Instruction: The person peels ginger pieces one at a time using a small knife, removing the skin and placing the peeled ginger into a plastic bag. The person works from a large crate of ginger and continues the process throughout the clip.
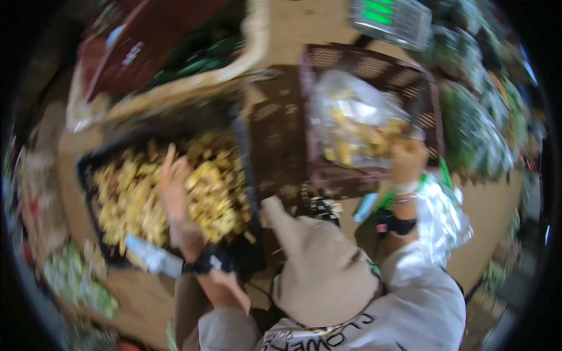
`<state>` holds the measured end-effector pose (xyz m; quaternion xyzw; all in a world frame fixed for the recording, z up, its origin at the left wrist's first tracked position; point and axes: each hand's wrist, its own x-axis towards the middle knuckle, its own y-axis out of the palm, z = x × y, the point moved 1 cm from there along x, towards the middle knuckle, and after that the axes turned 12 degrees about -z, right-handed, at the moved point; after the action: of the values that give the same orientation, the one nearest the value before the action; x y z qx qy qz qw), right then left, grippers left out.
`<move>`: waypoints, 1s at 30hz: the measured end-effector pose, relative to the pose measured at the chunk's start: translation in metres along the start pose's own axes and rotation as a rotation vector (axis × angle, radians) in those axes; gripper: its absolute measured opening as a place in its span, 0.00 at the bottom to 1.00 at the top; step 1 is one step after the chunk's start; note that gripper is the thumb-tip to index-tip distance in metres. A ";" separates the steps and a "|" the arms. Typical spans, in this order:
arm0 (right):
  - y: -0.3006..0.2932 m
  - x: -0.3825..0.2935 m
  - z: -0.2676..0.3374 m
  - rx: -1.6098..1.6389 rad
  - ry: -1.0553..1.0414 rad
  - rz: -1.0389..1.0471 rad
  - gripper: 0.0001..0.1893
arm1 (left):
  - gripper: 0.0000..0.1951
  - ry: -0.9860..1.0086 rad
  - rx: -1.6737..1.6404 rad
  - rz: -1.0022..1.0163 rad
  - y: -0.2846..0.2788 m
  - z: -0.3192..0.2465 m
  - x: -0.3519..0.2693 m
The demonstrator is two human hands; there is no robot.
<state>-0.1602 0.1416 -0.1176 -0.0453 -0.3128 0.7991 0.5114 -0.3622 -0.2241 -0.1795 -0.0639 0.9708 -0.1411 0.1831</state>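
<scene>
My left hand hovers over or touches yellow produce pieces heaped in a black plastic crate. Its fingers are apart and nothing shows in them. A brown perforated crate stands to the right, with a clear plastic bag of similar yellow pieces inside. My right hand is closed at the bag's right edge and seems to grip it. Motion blur hides the fingertips there. A light blue and white object lies on the black crate's near edge.
A white-rimmed box with dark green produce stands at back left. Behind the brown crate is a scale display with green digits. Bagged greens lie at right, and clear plastic bags beside my right forearm.
</scene>
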 end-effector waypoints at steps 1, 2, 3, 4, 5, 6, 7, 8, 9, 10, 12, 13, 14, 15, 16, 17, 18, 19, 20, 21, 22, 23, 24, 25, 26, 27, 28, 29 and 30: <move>-0.004 0.013 -0.018 -0.029 0.080 -0.090 0.13 | 0.34 0.110 0.211 0.015 -0.011 0.008 0.010; -0.006 0.025 -0.034 -0.293 -0.054 -0.107 0.16 | 0.35 0.130 0.539 -0.023 -0.014 0.018 0.016; -0.004 0.028 -0.046 -0.484 -0.077 -0.030 0.18 | 0.37 0.155 0.849 -0.033 -0.017 0.026 0.022; 0.003 0.027 -0.054 -0.535 -0.130 0.040 0.18 | 0.33 0.088 0.783 -0.064 -0.013 0.038 0.022; 0.010 0.024 -0.061 -0.410 0.125 0.142 0.19 | 0.27 -0.144 0.647 0.089 -0.010 0.046 0.027; 0.020 0.016 -0.061 -0.094 0.252 0.260 0.20 | 0.25 -0.165 0.584 0.080 -0.002 0.057 0.018; 0.027 0.007 -0.057 0.101 0.483 0.295 0.21 | 0.27 -0.100 0.714 0.123 0.006 0.065 0.013; 0.032 0.002 -0.049 0.290 0.455 0.373 0.21 | 0.29 -0.110 0.807 0.163 0.020 0.072 0.007; 0.035 -0.005 -0.039 0.435 0.473 0.404 0.22 | 0.32 -0.143 0.901 0.208 0.031 0.079 0.001; 0.035 -0.008 -0.028 0.592 0.494 0.476 0.23 | 0.31 -0.156 1.030 0.202 0.038 0.084 0.001; 0.027 -0.005 -0.008 0.208 0.321 0.337 0.23 | 0.29 -0.143 1.117 0.221 0.045 0.090 0.005; 0.024 -0.005 0.000 0.097 0.186 0.301 0.23 | 0.27 -0.109 1.073 0.224 0.043 0.090 0.010; 0.023 -0.004 0.008 -0.194 -0.074 0.205 0.23 | 0.25 -0.088 1.056 0.210 0.038 0.089 0.016; 0.020 -0.005 0.013 -0.369 -0.112 0.129 0.21 | 0.23 -0.114 0.929 0.242 0.029 0.087 0.022; 0.018 -0.008 0.018 -0.214 -0.068 0.090 0.20 | 0.22 -0.161 0.827 0.261 0.019 0.085 0.026; 0.017 -0.012 0.021 -0.057 -0.019 0.053 0.19 | 0.20 -0.209 0.725 0.279 0.009 0.083 0.028; 0.017 -0.018 0.025 0.036 -0.035 0.075 0.18 | 0.18 -0.300 0.553 0.268 -0.005 0.080 0.030; 0.017 -0.025 0.029 0.118 -0.022 0.091 0.17 | 0.15 -0.340 0.349 0.282 -0.018 0.077 0.029; 0.019 -0.032 0.033 0.138 0.039 0.073 0.17 | 0.17 -0.409 0.094 0.257 -0.034 0.073 0.027; 0.024 -0.039 0.039 0.195 -0.009 0.144 0.17 | 0.18 -0.444 -0.154 0.196 -0.048 0.068 0.027; 0.030 -0.044 0.045 0.193 -0.016 0.180 0.17 | 0.19 -0.228 -0.365 0.241 -0.055 0.065 0.016; 0.037 -0.048 0.051 0.178 -0.017 0.214 0.17 | 0.21 -0.269 -0.494 0.197 -0.059 0.063 0.016; 0.048 -0.048 0.058 0.069 -0.195 0.255 0.18 | 0.25 -0.199 -0.554 0.178 -0.065 0.061 0.008; 0.059 -0.050 0.066 0.052 -0.245 0.299 0.18 | 0.28 -0.171 -0.588 0.106 -0.068 0.060 0.001; 0.070 -0.054 0.073 0.090 -0.204 0.419 0.17 | 0.33 -0.131 -0.593 0.131 -0.070 0.057 -0.001; 0.081 -0.057 0.081 0.108 -0.203 0.539 0.16 | 0.36 -0.104 -0.631 0.131 -0.070 0.057 -0.006; 0.098 -0.058 0.088 0.137 -0.206 0.624 0.16 | 0.36 -0.085 -0.647 0.163 -0.071 0.055 -0.008; 0.116 -0.059 0.095 0.169 -0.272 0.699 0.17 | 0.36 -0.070 -0.658 0.217 -0.070 0.054 -0.011; 0.130 -0.061 0.101 0.179 -0.239 0.772 0.20 | 0.34 -0.079 -0.685 0.266 -0.070 0.053 -0.013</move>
<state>-0.2733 0.0074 -0.1225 -0.0214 -0.2595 0.9558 0.1362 -0.3254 -0.3018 -0.2019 -0.0001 0.9538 0.2195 0.2051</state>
